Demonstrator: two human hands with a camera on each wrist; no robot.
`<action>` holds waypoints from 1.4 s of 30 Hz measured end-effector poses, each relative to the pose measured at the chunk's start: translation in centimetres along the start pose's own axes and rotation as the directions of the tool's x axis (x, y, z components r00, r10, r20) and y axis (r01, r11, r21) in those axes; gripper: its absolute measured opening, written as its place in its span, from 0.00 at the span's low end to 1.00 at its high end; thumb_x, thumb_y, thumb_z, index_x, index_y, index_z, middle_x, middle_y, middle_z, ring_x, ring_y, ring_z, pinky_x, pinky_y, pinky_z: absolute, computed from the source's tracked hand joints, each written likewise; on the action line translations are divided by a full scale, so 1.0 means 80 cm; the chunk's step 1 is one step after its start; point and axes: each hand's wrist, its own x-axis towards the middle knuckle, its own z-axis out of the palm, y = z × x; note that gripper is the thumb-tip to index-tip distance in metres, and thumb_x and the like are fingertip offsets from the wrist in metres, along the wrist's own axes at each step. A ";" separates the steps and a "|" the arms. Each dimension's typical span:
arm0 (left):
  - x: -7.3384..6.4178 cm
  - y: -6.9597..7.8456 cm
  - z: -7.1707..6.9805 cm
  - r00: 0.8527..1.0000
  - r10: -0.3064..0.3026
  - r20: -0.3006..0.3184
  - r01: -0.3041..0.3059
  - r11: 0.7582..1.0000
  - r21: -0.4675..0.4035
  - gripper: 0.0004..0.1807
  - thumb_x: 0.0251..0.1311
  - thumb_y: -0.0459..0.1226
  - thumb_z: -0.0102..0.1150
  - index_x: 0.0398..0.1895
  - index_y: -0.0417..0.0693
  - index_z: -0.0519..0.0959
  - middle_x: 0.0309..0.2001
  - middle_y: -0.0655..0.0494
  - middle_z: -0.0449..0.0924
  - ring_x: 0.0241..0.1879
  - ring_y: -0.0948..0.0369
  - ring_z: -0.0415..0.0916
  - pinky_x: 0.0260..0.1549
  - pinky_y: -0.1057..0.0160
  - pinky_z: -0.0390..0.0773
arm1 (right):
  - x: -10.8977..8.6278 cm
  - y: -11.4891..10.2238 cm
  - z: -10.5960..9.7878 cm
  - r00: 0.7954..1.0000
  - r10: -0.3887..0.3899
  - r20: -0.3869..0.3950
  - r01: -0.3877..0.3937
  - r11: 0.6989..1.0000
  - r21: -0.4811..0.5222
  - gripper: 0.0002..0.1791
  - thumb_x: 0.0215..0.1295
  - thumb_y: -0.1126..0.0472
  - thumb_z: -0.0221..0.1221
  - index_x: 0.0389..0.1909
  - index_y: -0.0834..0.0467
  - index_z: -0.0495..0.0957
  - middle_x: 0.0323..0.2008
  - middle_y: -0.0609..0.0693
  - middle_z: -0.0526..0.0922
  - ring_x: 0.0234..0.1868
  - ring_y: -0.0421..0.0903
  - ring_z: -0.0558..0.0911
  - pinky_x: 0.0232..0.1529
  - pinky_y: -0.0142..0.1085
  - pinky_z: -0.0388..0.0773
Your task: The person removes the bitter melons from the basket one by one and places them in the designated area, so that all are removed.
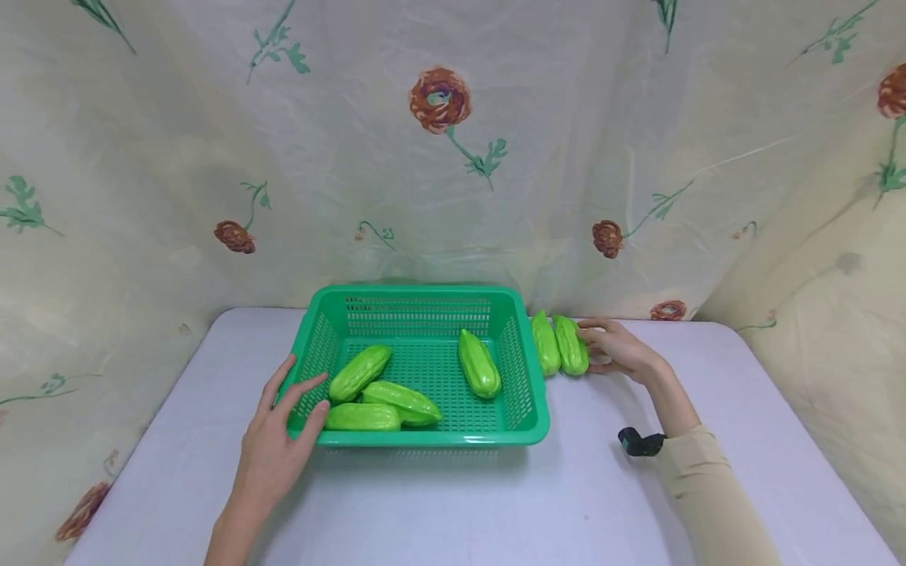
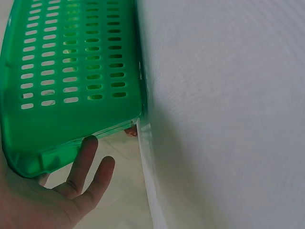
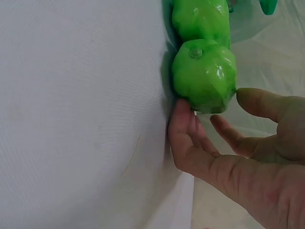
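A green plastic basket point(image 1: 425, 437) with slotted walls holds several light-green, ridged bitter melons point(image 1: 480, 365), glossy like plastic models. At its front-left corner my left hand point(image 1: 278, 440) grips the rim, with thumb and index finger over it and other fingers along the outer wall. Two more bitter melons lie side by side on the table, right of the basket. My right hand point(image 1: 623, 351) is at the outer bitter melon point(image 1: 570, 346), fingertips touching or nearly touching its side. In the right wrist view, thumb and fingers spread beside this bitter melon point(image 3: 205, 76), not wrapped around it.
A white-covered table point(image 1: 439, 511) carries everything. Behind it and at both sides hangs a pale floral sheet point(image 1: 524, 228), close to the basket's back rim. A small black device point(image 1: 640, 442) sits at my right wrist.
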 end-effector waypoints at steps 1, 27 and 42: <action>0.000 0.000 0.000 1.000 0.000 0.002 0.000 1.000 0.000 0.21 0.80 0.46 0.58 0.71 0.57 0.81 0.87 0.50 0.55 0.75 0.31 0.69 0.52 0.27 0.81 | -0.001 0.000 0.000 1.000 0.003 -0.005 -0.003 1.000 -0.003 0.37 0.88 0.50 0.43 0.85 0.68 0.47 0.76 0.69 0.60 0.65 0.55 0.73 0.62 0.48 0.86; 0.001 0.003 0.001 1.000 -0.006 0.009 0.006 1.000 -0.006 0.21 0.80 0.46 0.58 0.71 0.58 0.80 0.87 0.51 0.55 0.78 0.32 0.66 0.56 0.24 0.78 | -0.009 -0.005 -0.006 0.976 -0.063 -0.209 0.066 0.998 0.005 0.37 0.88 0.47 0.42 0.85 0.67 0.49 0.81 0.73 0.59 0.80 0.70 0.68 0.66 0.43 0.85; -0.001 0.000 0.001 1.000 0.017 -0.007 -0.017 1.000 0.003 0.21 0.80 0.45 0.58 0.71 0.57 0.80 0.86 0.49 0.57 0.76 0.32 0.69 0.54 0.26 0.80 | -0.028 -0.064 0.022 0.950 -0.224 -0.217 0.232 0.973 0.011 0.34 0.88 0.52 0.47 0.84 0.65 0.53 0.78 0.71 0.65 0.77 0.69 0.72 0.64 0.45 0.86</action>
